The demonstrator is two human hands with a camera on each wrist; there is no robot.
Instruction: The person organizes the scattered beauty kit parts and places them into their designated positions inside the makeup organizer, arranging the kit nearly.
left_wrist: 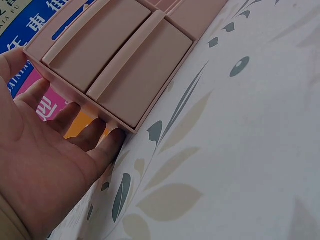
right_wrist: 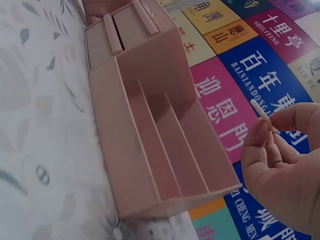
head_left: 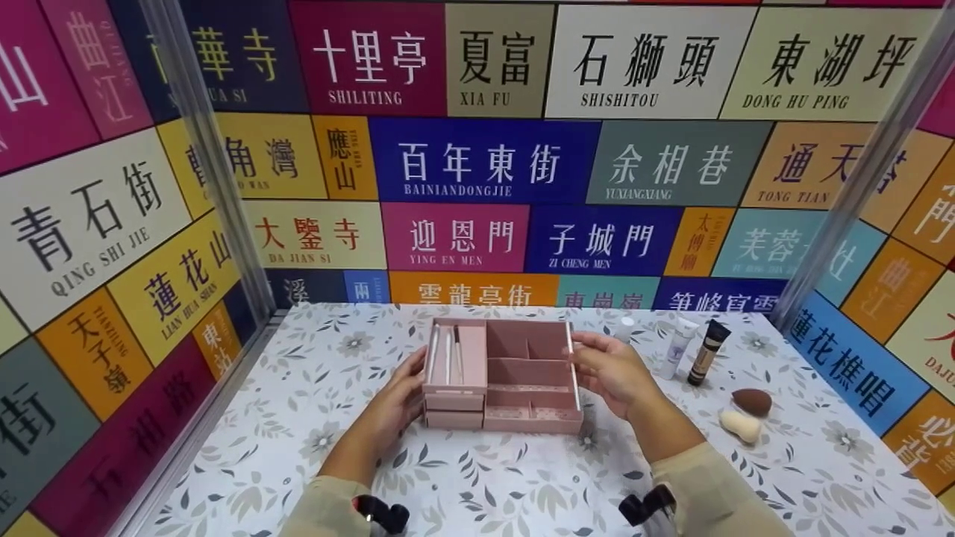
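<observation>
A pink desktop organizer [head_left: 533, 421] stands on the table, with drawers on its left and divided compartments on its right. My left hand [head_left: 403, 399] rests its fingertips along the organizer's left side. In the left wrist view the thumb is at the top corner beside two drawer fronts [left_wrist: 142, 70]. My right hand [head_left: 608, 369] is at the organizer's right side. Between thumb and fingertips it pinches a thin cotton swab [right_wrist: 260, 109] with a white tip, seen in the right wrist view. Slender sticks [head_left: 458, 350], one dark-tipped, lie in the organizer's top left tray.
To the right stand a white tube [head_left: 675, 350] and a black and gold tube [head_left: 707, 354], with a small white-capped item [head_left: 627, 328] behind my right hand. A brown makeup sponge [head_left: 752, 401] and a cream one [head_left: 740, 426] lie nearer. Printed panels [head_left: 477, 156] enclose the table.
</observation>
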